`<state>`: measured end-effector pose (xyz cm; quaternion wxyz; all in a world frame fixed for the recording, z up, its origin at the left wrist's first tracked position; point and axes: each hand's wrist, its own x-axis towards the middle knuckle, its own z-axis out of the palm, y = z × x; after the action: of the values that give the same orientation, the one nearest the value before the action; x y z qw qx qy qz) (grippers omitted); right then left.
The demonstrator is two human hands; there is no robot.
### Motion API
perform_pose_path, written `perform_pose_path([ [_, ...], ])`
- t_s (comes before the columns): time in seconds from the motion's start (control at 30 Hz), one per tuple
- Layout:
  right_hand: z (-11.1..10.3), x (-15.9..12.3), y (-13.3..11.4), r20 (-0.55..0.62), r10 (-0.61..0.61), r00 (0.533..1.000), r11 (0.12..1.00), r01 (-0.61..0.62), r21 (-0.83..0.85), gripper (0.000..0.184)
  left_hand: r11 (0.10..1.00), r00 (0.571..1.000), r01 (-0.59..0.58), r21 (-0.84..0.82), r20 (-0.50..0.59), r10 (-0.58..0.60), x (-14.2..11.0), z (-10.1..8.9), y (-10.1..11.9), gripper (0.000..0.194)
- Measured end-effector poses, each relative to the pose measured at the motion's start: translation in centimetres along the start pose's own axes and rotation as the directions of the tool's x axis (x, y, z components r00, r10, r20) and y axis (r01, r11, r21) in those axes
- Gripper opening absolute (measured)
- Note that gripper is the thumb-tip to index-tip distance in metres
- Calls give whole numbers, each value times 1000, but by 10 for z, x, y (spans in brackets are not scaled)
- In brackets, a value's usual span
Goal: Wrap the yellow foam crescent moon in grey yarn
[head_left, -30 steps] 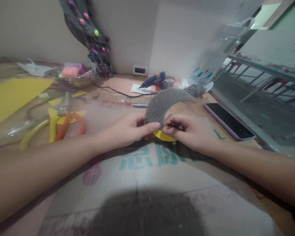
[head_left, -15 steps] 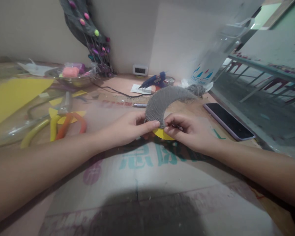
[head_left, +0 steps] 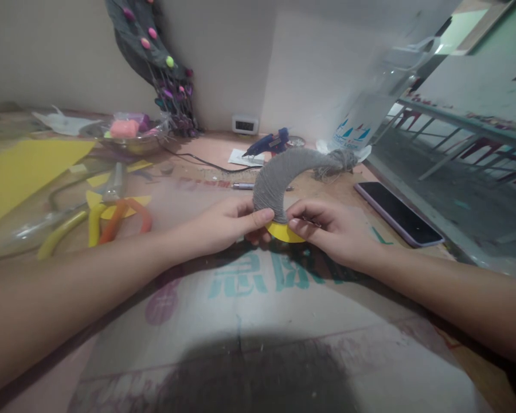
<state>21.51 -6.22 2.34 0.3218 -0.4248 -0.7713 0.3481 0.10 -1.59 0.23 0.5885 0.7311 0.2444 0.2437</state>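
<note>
A yellow crescent shape (head_left: 284, 232), mostly wound in grey yarn (head_left: 279, 178), stands tilted up over the table's middle. My left hand (head_left: 223, 226) pinches its lower end from the left, thumb on the yarn. From the right, my right hand (head_left: 331, 229) has its fingers closed against the bare yellow tip and the yarn's edge. The grey strand runs back to a small yarn ball (head_left: 339, 160) behind the crescent.
A phone (head_left: 395, 212) lies at the right by a glass pane. A blue glue gun (head_left: 269, 143) and its cord lie at the back. Pliers with yellow and orange handles (head_left: 103, 215), yellow foam scraps and a yellow sheet (head_left: 21, 169) are at the left.
The wrapped crescent has tipped more upright, so it looks narrower. Both hands stayed pinched at its lower end, shifting only slightly.
</note>
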Motion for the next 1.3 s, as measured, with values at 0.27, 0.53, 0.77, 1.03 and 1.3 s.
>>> perform_pose_path([
  [0.27,1,0,0,8,-15,1000,999,15,-43,13,1000,1000,0,22,18,0,0,1,-1,32],
  [0.53,0,0,2,28,-17,999,999,17,-32,10,999,1000,-6,37,-2,6,1,3,3,33],
  [0.77,1,2,0,24,-19,1000,999,20,-48,10,998,1000,-5,65,17,4,1,2,1,33],
  [1.03,0,3,2,39,-13,999,1000,13,5,9,994,1000,-6,108,16,4,0,1,1,31],
  [1.3,1,4,0,52,70,996,997,-72,42,27,993,1000,-6,120,27,3,-1,2,2,31],
])
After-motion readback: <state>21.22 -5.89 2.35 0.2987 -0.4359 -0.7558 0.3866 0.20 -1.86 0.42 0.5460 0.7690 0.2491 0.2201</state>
